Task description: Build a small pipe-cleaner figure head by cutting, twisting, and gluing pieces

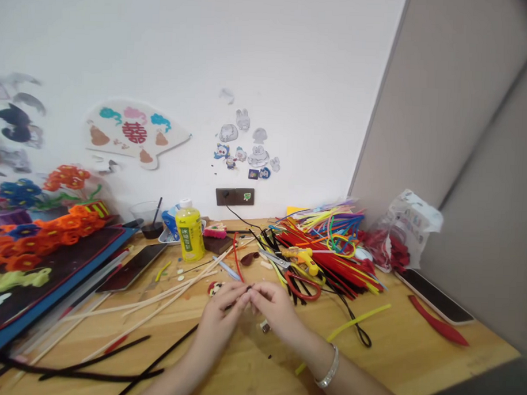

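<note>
As the left hand (pixel 219 316) and right hand (pixel 273 306) pinch together at the fingertips, their hold is hidden. Red-handled scissors (pixel 302 285) lie just beyond the grip.

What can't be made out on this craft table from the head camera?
Head view:
- Anything between the left hand and right hand: their fingers hide it.
- Small pale piece below the right hand: too small to identify.
- Yellow plastic bottle: label text too small to read.
- Dark blue-edged board: cut off by the left edge.
</note>
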The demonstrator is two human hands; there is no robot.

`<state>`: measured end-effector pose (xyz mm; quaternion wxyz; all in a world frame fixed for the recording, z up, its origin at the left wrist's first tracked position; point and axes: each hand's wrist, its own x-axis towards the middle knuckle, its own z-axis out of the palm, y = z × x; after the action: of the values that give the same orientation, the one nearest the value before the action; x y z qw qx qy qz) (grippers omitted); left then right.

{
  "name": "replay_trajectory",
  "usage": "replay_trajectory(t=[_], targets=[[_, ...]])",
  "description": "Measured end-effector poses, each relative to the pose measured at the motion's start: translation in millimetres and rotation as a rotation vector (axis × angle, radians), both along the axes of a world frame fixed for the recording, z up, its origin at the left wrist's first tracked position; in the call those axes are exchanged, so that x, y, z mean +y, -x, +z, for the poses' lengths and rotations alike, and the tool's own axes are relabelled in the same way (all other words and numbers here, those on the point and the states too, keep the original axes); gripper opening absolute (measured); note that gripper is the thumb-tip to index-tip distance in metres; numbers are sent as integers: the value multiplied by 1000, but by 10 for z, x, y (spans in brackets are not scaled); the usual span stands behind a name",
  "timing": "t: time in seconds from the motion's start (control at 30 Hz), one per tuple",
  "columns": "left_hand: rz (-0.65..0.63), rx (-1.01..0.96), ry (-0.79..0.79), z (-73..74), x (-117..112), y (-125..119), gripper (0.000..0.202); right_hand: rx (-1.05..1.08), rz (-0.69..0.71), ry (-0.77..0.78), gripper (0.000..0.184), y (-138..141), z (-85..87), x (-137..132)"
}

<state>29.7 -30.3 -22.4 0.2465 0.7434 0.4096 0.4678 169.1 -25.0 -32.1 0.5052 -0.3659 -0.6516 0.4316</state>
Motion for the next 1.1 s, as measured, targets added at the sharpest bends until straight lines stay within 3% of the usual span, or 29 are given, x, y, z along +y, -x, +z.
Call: replay_trajectory(t=[0.13, 0.2, 0.23, 0.33, 0.43, 0.63, 0.8, 1.1], targets=[[29, -11, -20, 17, 15, 29, 21, -111, 56, -10, 40, -92, 55, 31], [59, -22, -11, 42, 26, 51, 22, -274, 40, -85, 38, -211, 98, 79], [83, -35, 7, 56, 35, 64, 23, -412, -23, -121, 35, -289, 115, 114], [147, -79, 79, 97, 68, 97, 29, -1009, -499, -93, 16, -537, 116, 238], [167, -86, 97, 129, 90, 104, 34, -1185, -673, 16, 22, -677, 45, 324], [145, -66, 124, 146, 91, 90, 35, -1301, -762, 69, 34, -645, -10, 350], [137, -9, 115, 121, 100, 108, 32, -1320, -681, 71, 20, -741, 21, 425], [147, 33, 105, 81, 176, 171, 30, -1174, -609, 82, 35, -729, 21, 396]])
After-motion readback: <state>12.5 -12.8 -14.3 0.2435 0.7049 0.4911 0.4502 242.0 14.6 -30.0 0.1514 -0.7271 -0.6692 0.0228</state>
